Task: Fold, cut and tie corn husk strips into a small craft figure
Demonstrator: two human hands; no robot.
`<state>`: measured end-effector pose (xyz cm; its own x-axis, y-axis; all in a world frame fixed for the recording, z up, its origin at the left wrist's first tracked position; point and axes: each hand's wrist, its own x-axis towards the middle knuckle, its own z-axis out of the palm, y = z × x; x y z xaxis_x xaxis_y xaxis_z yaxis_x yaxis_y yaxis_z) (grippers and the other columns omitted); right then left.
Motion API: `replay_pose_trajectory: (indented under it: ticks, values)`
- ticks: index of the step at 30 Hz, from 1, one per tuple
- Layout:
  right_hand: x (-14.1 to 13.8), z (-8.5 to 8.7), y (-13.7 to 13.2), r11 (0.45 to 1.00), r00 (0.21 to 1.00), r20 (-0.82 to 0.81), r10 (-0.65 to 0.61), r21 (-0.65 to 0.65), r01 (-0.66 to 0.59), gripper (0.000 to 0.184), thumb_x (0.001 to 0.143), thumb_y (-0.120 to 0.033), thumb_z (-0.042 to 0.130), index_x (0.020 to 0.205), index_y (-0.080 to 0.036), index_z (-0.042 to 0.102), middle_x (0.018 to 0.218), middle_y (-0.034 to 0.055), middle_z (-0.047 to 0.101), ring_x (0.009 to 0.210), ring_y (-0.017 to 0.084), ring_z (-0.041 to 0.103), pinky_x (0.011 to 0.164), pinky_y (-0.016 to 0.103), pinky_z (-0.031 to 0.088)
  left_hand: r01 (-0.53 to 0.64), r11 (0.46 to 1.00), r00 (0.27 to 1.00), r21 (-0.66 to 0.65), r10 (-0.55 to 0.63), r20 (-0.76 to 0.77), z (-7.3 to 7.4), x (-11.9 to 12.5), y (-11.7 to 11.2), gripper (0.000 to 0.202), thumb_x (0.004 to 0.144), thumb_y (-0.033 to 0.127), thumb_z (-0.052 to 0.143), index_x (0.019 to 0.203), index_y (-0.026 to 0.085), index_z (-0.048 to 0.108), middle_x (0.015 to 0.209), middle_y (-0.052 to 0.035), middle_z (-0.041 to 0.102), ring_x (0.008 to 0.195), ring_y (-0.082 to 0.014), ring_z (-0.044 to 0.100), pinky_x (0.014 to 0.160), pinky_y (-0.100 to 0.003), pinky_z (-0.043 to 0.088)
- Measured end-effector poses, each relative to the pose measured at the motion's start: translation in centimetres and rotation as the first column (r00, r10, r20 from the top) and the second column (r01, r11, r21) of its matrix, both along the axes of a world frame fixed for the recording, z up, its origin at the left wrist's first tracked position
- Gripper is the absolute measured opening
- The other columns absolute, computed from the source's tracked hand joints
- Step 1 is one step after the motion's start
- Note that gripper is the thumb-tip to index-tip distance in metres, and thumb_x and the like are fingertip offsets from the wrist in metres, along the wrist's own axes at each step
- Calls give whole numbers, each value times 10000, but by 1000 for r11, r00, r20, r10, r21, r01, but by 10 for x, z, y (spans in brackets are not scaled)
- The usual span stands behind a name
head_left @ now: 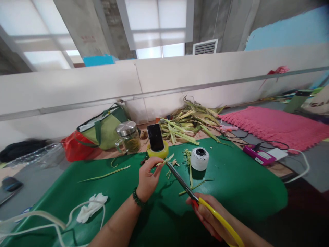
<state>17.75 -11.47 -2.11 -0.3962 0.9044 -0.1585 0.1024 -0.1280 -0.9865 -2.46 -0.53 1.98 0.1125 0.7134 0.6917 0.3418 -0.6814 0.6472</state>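
Observation:
Between its thumb and fingers my left hand (150,175) pinches a small piece of pale green plant leaf (164,162). My right hand (210,212) is wrapped round the yellow and red handles of a pair of long scissors (181,180). The scissor tips touch or nearly touch the leaf piece; whether the blades are cutting into it I cannot tell. Below and beside the tips lie small green scraps (190,171) on the green mat (226,181). A white roll with a dark core (199,159) stands right of the scissors.
Behind my hands a phone (155,137) leans in a yellow holder (158,151). A glass jar (128,139) stands left of it, near a green bag (105,128). Leaf stalks (192,120) lie piled at the back. A purple power strip (258,156) is right; crumpled tissue (92,207) and white cables (36,214) lie front left.

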Motion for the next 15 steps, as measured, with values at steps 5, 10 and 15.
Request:
replay_pose_trajectory:
  ticks: [5, 10, 15]
  values:
    - [8, 6, 3, 976, 975, 221, -15, 217, -35, 649, 768, -757, 360, 887, -137, 513, 573, -57, 340, 435, 47, 276, 386, 189, 206, 19, 996, 998, 92, -12, -67, 2, -1, -4, 60, 795, 187, 600, 770, 173, 653, 733, -29, 696, 687, -133, 645, 640, -211, 522]
    - [4, 11, 4, 931, 921, 362, -143, 366, 1, 615, 769, -740, 392, 817, -146, 544, 605, -29, 406, 535, 86, 297, 475, 223, 230, -17, 998, 999, 62, 20, -49, -2, 1, -6, 72, 809, 203, 585, 778, 168, 639, 737, -34, 691, 679, -136, 644, 628, -217, 524]
    - [2, 10, 4, 933, 928, 347, -134, 359, 0, 530, 792, -690, 423, 783, -170, 529, 594, -18, 433, 517, 95, 317, 474, 230, 226, -26, 975, 996, 222, 45, -82, -2, -1, -10, 82, 802, 137, 574, 800, 183, 643, 749, -38, 695, 723, -148, 650, 694, -251, 519]
